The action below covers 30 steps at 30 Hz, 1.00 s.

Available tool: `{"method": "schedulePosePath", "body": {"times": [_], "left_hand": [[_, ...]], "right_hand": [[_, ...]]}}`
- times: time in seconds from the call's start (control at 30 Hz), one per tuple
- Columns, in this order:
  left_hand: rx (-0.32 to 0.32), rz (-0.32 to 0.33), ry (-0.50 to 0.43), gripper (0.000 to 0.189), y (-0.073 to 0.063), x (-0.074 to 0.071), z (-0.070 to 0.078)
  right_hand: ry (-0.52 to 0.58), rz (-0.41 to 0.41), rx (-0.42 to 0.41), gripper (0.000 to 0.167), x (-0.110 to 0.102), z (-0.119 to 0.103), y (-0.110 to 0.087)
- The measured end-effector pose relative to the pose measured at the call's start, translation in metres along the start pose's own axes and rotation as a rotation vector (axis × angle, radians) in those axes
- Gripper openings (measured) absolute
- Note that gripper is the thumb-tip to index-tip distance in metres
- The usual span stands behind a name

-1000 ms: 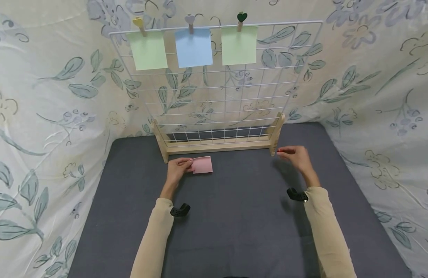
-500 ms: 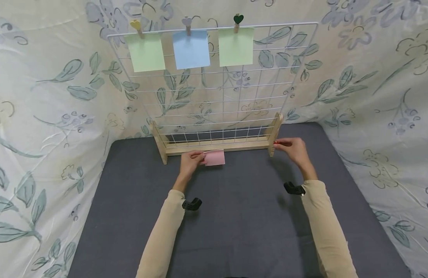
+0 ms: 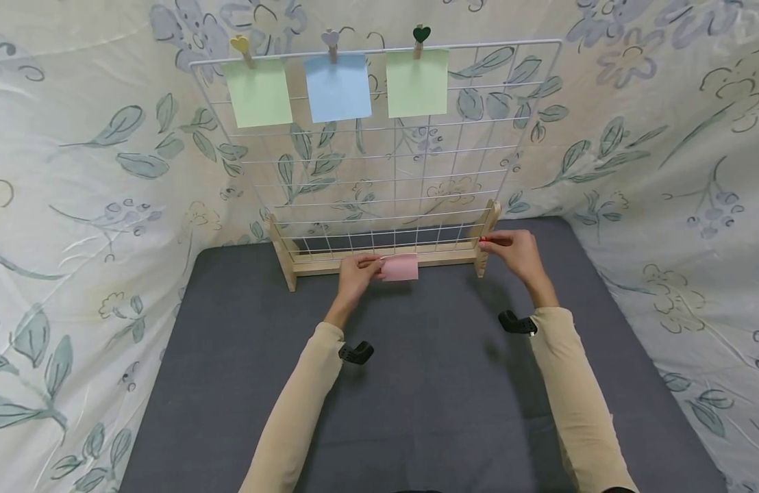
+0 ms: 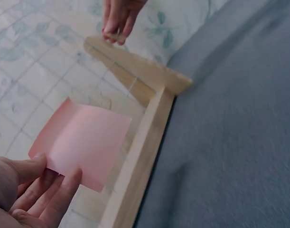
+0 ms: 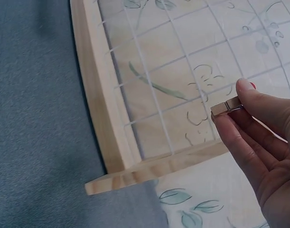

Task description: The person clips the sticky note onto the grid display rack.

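A pink square of paper (image 4: 83, 137) is pinched at its edge by my left hand (image 3: 357, 279), in front of the wooden base of a white wire grid rack (image 3: 388, 259). Beside the rack's right foot, my right hand (image 3: 518, 255) pinches a small wooden clothespin (image 5: 225, 107) between thumb and fingers. A bit of red shows on the clothespin behind the thumb. Along the grid's top wire hang a green paper (image 3: 258, 92), a blue paper (image 3: 338, 89) and another green paper (image 3: 417, 83), each under a heart-topped clothespin.
Dark grey cloth covers the table (image 3: 429, 397). Floral fabric (image 3: 96, 137) rises behind the rack and on both sides. To the right of the hung papers, the top wire (image 3: 509, 43) carries no paper.
My left hand has moved right and up toward the rack with the pink paper. The right hand has risen slightly beside the rack's right foot, still holding the clothespin.
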<state>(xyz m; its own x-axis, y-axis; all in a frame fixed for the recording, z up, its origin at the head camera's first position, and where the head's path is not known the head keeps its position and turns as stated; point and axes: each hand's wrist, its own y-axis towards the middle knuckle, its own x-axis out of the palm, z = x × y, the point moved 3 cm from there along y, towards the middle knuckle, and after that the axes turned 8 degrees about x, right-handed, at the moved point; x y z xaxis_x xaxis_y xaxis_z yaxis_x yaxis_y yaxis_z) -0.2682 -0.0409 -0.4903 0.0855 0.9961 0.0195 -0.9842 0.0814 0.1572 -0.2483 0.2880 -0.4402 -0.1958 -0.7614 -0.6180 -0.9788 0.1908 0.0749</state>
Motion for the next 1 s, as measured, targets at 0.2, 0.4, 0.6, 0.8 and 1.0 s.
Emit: {"method": "schedulePosePath", "body": {"times": [0.2, 0.4, 0.6, 0.8, 1.0], "left_hand": [[0.066, -0.021, 0.014, 0.015, 0.009, 0.019, 0.018], [0.094, -0.053, 0.053, 0.014, 0.018, 0.038, 0.032], [0.128, -0.070, 0.063, 0.016, 0.027, 0.054, 0.056], [0.163, -0.136, 0.093, 0.016, 0.039, 0.072, 0.088], [0.191, -0.157, 0.060, 0.015, 0.046, 0.087, 0.119]], "right_hand": [[0.013, 0.026, -0.028, 0.026, -0.007, -0.013, 0.002], [0.071, 0.041, -0.062, 0.027, -0.014, -0.031, 0.006], [0.091, 0.025, -0.048, 0.032, -0.025, -0.054, 0.007], [0.115, 0.052, -0.062, 0.033, -0.040, -0.075, 0.010], [0.185, 0.118, -0.083, 0.033, -0.055, -0.092, 0.014]]}}
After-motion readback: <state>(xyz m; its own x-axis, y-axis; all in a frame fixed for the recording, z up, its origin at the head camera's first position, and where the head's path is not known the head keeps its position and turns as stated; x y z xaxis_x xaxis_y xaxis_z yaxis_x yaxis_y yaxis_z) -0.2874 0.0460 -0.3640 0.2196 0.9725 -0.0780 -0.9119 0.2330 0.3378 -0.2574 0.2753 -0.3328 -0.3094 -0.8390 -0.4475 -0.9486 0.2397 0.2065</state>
